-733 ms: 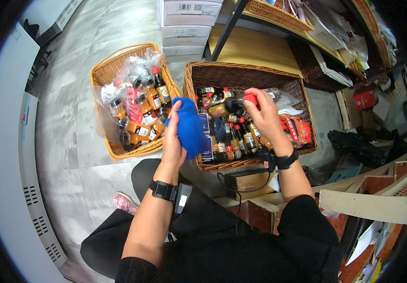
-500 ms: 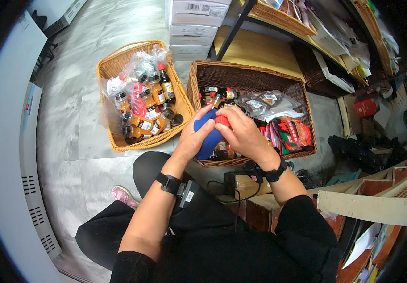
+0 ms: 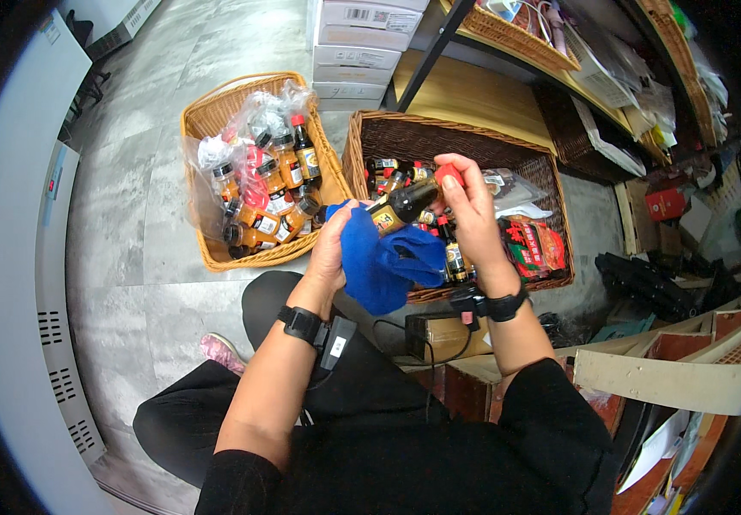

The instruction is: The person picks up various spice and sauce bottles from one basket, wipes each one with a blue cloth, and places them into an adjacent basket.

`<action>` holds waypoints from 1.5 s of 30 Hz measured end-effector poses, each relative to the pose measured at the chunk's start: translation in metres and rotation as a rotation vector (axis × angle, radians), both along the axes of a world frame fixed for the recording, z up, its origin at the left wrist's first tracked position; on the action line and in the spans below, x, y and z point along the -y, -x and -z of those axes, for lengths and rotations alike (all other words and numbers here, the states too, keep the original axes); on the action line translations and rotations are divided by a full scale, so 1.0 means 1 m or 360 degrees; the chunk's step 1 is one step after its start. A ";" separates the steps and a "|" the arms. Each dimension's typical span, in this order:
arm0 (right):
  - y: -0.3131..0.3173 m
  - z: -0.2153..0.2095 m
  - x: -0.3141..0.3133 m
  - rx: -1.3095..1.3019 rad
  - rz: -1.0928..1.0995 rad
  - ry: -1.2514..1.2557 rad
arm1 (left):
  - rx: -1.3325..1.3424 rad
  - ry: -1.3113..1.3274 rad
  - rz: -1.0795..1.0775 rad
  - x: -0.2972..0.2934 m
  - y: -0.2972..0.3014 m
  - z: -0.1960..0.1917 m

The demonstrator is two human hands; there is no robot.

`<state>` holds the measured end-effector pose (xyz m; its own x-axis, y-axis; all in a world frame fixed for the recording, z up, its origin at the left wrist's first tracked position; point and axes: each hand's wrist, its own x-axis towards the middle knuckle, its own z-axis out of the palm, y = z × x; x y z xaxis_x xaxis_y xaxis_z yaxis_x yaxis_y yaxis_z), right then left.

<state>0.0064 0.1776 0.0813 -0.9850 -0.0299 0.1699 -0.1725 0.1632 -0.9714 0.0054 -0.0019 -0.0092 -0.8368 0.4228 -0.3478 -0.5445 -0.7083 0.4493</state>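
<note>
The right hand [image 3: 476,206] grips a small dark bottle [image 3: 405,202] by its red-capped end, fingers closed round the cap; the bottle lies tilted, its base pointing left toward the left hand [image 3: 333,245]; that hand clutches a blue cloth [image 3: 383,262], fingers curled into it, with the cloth touching the bottle's lower end; both are held above the near edge of the dark wicker basket [image 3: 396,137], which holds more dark bottles and red packets; to the left a lighter wicker basket [image 3: 207,103] on the grey floor [image 3: 130,223] holds orange bottles in clear plastic bags; white boxes [image 3: 358,43] stand farther off.
</note>
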 end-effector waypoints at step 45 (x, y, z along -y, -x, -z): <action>0.007 0.079 0.065 -0.0291 -0.0133 -0.0667 | -0.0421 0.0377 -0.0267 0.003 -0.003 -0.015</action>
<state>-0.0002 0.1129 0.0019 -0.9313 -0.2112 0.2969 -0.3641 0.5136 -0.7769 0.0088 -0.0047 0.0054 -0.9613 0.2066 -0.1824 -0.2737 -0.6372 0.7204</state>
